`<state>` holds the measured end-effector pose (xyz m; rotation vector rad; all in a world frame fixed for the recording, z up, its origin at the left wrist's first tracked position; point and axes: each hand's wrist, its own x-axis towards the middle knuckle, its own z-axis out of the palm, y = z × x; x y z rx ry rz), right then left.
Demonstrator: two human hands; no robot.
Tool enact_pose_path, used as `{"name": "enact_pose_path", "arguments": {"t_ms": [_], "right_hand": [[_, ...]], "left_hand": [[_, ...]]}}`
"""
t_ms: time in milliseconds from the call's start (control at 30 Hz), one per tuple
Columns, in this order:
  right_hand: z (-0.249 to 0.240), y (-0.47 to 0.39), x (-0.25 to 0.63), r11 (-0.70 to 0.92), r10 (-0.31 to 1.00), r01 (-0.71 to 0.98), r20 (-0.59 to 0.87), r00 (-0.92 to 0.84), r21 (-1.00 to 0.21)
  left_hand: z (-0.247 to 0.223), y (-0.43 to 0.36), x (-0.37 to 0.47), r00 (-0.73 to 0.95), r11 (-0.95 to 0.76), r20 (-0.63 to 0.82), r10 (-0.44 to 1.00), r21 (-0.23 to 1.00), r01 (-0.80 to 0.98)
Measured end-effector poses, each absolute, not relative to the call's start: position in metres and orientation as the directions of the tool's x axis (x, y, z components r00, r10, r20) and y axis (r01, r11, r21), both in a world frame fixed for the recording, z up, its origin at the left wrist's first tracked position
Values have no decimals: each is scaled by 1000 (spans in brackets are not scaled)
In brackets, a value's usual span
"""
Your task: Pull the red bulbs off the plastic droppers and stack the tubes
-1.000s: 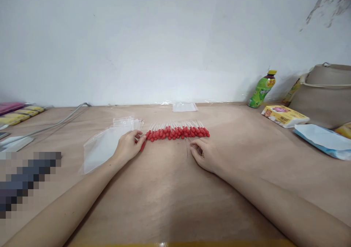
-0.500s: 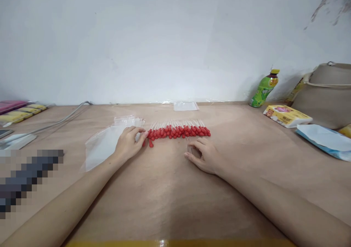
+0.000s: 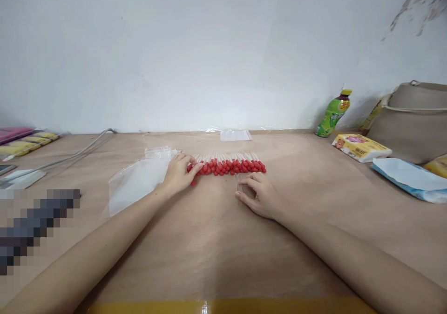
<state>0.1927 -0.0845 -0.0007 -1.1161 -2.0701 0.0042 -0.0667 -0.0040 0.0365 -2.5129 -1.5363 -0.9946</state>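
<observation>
I find the red-tipped sticks (image 3: pixel 228 166) massed in a row at the middle of the tabletop (image 3: pixel 216 249), red ends toward the person, pale shafts pointing to the wall (image 3: pixel 195 58). The left hand (image 3: pixel 180 172) is at the row's left end, its thumb and fingers (image 3: pixel 196 167) bent around the outermost tips; a red tip shows below the palm. I cannot tell whether it grips any stick. The right hand (image 3: pixel 257 194) rests just in front of the row, right of its middle, fingers curled and thumb set apart from them. A thin clear piece (image 3: pixel 238 183) stands at those fingertips; I cannot confirm a grip.

I record clear plastic bags (image 3: pixel 134 186) lying left of the row, partly behind the left hand, and a small clear packet (image 3: pixel 235 136) beyond it, near the wall. Far right, a green bottle (image 3: pixel 333 115) leans, with a yellow tissue pack (image 3: pixel 361 147) near it.
</observation>
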Motion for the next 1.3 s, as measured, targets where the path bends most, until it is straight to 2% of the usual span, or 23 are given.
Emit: {"name": "enact_pose_path", "arguments": {"t_ms": [100, 167, 300, 433, 533, 700, 900, 1033, 1300], "right_hand": [[0, -84, 192, 625, 698, 698, 651, -299, -350], [1, -84, 192, 621, 693, 691, 671, -264, -370], [3, -86, 195, 623, 643, 687, 746, -175, -376], [4, -86, 198, 671, 590, 697, 750, -299, -250], [2, -84, 199, 725, 529, 673, 747, -404, -149], [-2, -83, 197, 741, 510, 665, 721, -469, -91], [-1, -86, 195, 771, 491, 632, 710, -505, -84], [-1, -88, 191, 792, 459, 606, 724, -515, -72], [-1, -91, 185, 810, 478, 574, 701, -529, -119]], "left_hand": [[34, -17, -66, 128, -498, 677, 724, 387, 776], [34, -33, -65, 96, -556, 747, 658, 396, 731], [34, -64, -61, 339, -717, 694, 635, 367, 593], [26, -74, -55, 480, -774, 619, 622, 394, 495], [21, -71, -52, 520, -792, 604, 604, 382, 476], [21, -68, -52, 552, -817, 608, 570, 353, 455], [24, -73, -48, 605, -816, 548, 577, 349, 461], [21, -73, -40, 701, -854, 488, 520, 276, 441], [12, -69, -34, 708, -884, 540, 455, 180, 430]]}}
